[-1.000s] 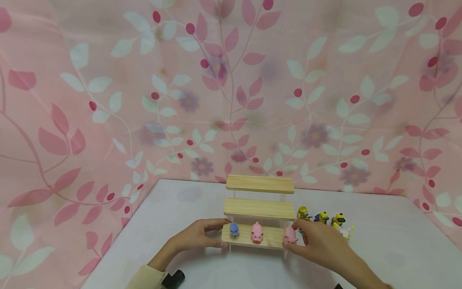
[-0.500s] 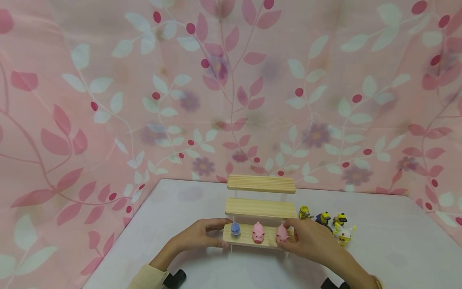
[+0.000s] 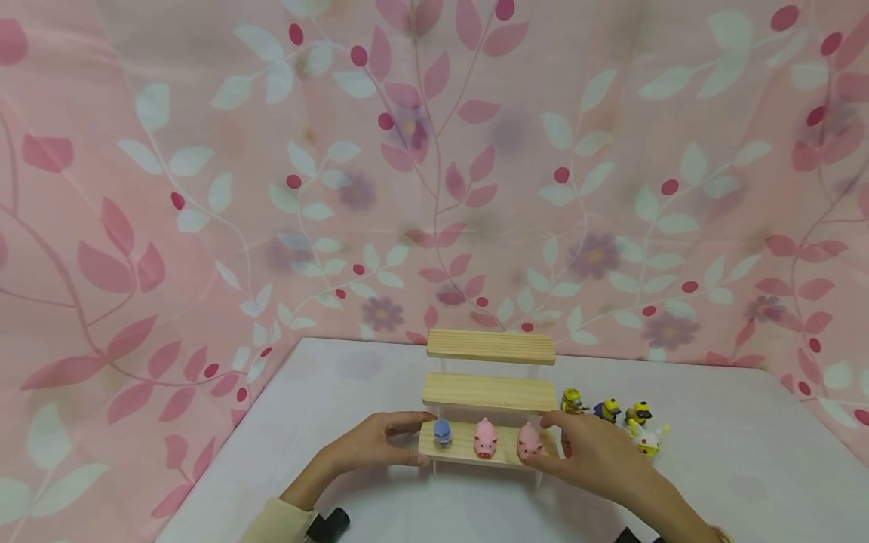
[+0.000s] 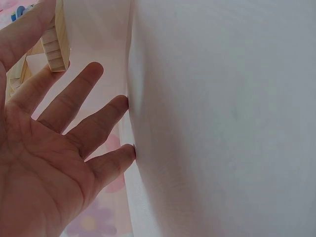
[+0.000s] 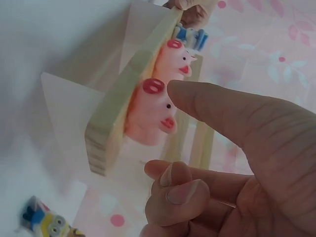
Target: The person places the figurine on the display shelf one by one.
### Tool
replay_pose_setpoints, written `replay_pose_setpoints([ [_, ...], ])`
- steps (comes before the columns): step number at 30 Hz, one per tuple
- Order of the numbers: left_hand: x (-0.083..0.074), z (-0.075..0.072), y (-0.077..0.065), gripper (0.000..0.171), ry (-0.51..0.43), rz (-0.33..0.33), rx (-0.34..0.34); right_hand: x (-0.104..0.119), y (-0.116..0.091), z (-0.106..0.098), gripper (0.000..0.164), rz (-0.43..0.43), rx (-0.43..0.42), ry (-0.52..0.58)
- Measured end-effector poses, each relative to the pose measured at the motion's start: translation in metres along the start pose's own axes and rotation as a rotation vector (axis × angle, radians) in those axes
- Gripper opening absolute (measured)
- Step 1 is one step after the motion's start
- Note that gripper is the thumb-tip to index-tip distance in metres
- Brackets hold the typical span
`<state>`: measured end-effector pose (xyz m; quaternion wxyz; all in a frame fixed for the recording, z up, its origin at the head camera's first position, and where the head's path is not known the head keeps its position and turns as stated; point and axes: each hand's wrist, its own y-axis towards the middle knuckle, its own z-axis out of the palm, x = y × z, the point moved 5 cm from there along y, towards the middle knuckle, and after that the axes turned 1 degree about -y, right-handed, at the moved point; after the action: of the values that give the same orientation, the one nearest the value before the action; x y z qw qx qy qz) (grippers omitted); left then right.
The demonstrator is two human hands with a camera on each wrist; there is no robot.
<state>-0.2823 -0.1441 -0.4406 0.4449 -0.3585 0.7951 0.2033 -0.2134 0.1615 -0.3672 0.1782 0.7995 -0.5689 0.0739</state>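
A three-tier wooden shelf (image 3: pixel 489 391) stands on the white table. My left hand (image 3: pixel 366 443) grips the left end of its bottom board with thumb and index finger; the other fingers spread out in the left wrist view. On that board are a small blue figure (image 3: pixel 443 434), a pink toy pig (image 3: pixel 485 439) in the middle and a second pink toy pig (image 3: pixel 529 443) towards the right end. My right hand (image 3: pixel 600 456) is beside this second pig. In the right wrist view, the thumb (image 5: pixel 197 96) is close by its head, and the other fingers are apart from it.
Several yellow figures, one of them a minion (image 3: pixel 607 410), stand on the table right of the shelf, behind my right hand. A white-and-yellow figure (image 3: pixel 646 440) is among them. A pink floral cloth (image 3: pixel 434 188) hangs behind the table.
My right hand has moved the second pig left from the board's right end, set it on the board and parted its fingers from it. The left hand stays at the shelf.
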Motion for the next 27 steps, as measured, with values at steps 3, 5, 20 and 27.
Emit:
replay_pose_setpoints([
  [3, 0.001, 0.0, 0.0, 0.057, -0.001, 0.001, 0.0, -0.001, -0.003, -0.005, 0.053, -0.007, -0.02, -0.004],
  [5, 0.001, 0.0, 0.0, 0.058, 0.0, 0.002, -0.001, -0.002, -0.006, -0.008, 0.052, -0.004, -0.031, -0.01],
  [20, 0.002, 0.0, 0.0, 0.058, 0.006, 0.018, -0.008, -0.026, -0.014, -0.016, 0.046, 0.117, -0.033, -0.07],
  [27, 0.002, 0.001, 0.0, 0.059, 0.009, 0.006, -0.02, -0.04, -0.011, -0.015, 0.039, 0.122, -0.073, -0.075],
])
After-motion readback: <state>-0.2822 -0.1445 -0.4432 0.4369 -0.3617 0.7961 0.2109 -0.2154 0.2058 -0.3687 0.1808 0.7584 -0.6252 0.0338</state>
